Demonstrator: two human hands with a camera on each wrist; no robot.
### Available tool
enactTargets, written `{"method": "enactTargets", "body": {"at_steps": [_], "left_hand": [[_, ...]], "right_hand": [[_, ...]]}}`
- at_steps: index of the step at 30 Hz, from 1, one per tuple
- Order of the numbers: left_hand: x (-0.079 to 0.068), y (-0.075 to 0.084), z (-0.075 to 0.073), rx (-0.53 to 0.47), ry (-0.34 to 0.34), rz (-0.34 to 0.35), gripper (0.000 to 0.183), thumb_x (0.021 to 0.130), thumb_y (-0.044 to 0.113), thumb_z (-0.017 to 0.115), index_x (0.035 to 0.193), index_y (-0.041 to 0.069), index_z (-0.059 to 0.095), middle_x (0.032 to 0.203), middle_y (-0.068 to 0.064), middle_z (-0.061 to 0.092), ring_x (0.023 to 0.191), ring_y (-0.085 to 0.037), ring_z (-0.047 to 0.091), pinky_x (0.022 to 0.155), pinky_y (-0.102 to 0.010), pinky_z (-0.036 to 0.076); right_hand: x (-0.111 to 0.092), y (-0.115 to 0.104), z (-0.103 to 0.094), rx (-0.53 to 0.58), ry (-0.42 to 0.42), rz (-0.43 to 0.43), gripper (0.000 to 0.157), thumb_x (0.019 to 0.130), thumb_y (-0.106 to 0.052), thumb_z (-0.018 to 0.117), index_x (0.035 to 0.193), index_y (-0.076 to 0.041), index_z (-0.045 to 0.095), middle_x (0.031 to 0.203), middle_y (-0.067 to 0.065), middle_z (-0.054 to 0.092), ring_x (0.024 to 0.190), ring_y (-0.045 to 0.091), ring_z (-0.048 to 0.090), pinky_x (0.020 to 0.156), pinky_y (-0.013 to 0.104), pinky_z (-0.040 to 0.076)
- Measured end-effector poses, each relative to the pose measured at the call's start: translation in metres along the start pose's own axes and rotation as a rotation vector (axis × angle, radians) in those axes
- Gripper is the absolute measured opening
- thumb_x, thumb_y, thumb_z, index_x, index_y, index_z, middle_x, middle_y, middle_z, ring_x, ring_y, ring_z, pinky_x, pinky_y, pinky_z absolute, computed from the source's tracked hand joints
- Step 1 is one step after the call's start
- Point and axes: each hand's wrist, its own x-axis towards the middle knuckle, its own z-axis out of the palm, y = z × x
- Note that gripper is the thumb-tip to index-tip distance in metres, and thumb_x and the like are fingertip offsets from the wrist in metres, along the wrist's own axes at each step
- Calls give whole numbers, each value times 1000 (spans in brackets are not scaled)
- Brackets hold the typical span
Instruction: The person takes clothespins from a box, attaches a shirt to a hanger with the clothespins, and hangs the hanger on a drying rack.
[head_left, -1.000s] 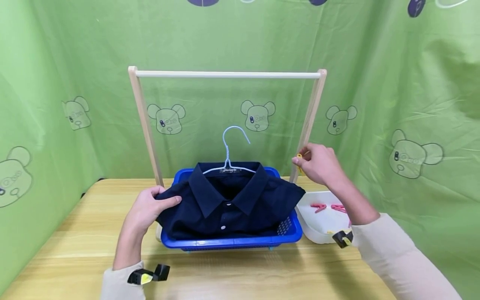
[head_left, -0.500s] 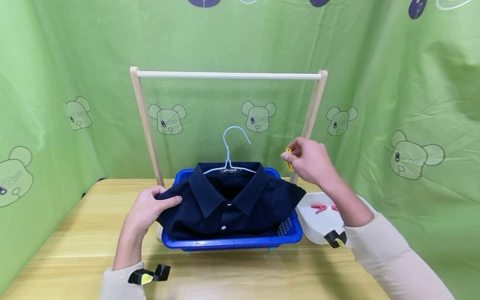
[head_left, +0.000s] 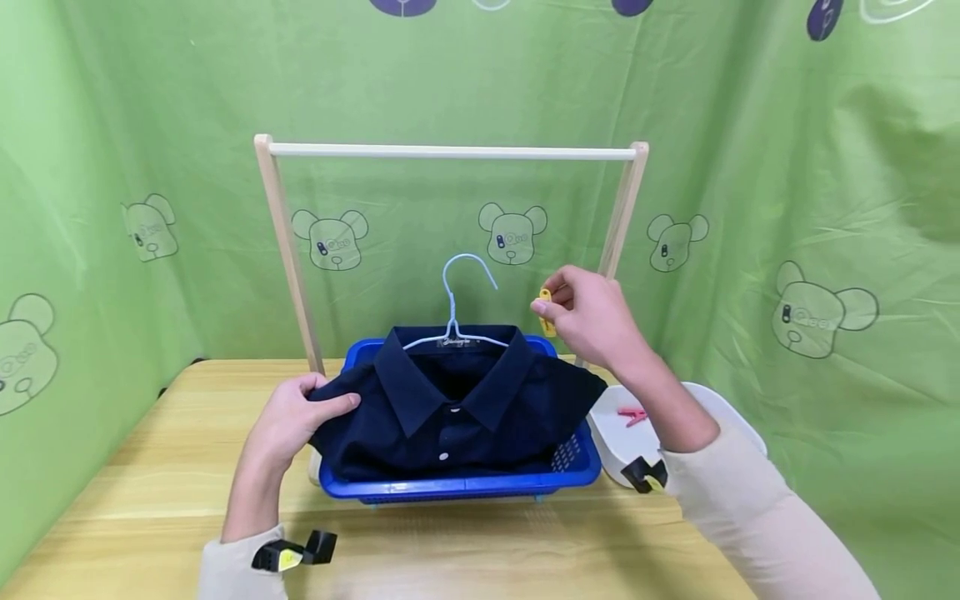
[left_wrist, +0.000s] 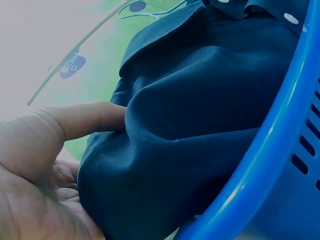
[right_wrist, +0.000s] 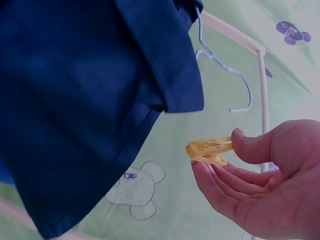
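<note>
R hand (head_left: pixel 591 318) pinches yellow clip (head_left: pixel 547 321) near hanger (head_left: pixel 452 310), clear of navy shirt (head_left: pixel 450 429); L hand (head_left: pixel 287 423) pinches one side of shirt, which lies in blue basket (head_left: pixel 465 486). Poss. faults: off-ctr squeeze could flick clip away; excess L-hand pull could unseat hanger. Not visible: hanger ends (under cloth), part of white tray (head_left: pixel 609 440) behind R forearm (head_left: pixel 667 404).

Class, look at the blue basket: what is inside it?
A dark shirt sits in the basket, with a hanger poking up from its collar. Whatever lies beneath the shirt is covered and cannot be seen.
</note>
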Motion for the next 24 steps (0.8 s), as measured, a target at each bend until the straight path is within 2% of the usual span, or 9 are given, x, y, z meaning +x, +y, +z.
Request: {"method": "enactTargets", "body": {"at_steps": [17,24], "left_hand": [[0,1,-1,-3,3,4,33,77,26,79,79,3,55,72,0,52,67,-15,54,60,-27,45],[0,0,-1,8,6,1,34,78,27,78,80,3,55,73,0,52,69,-16,54,61,-27,44]], "right_hand": [[1,-27,13,54,4,-54,26,89,-24,68,106,-5,63,94,6,70,87,19,67,77,36,51],[1,-39,20,91,15,-113,25,90,-22,67,108,-6,65,92,2,70,84,16,67,73,34,52]]}}
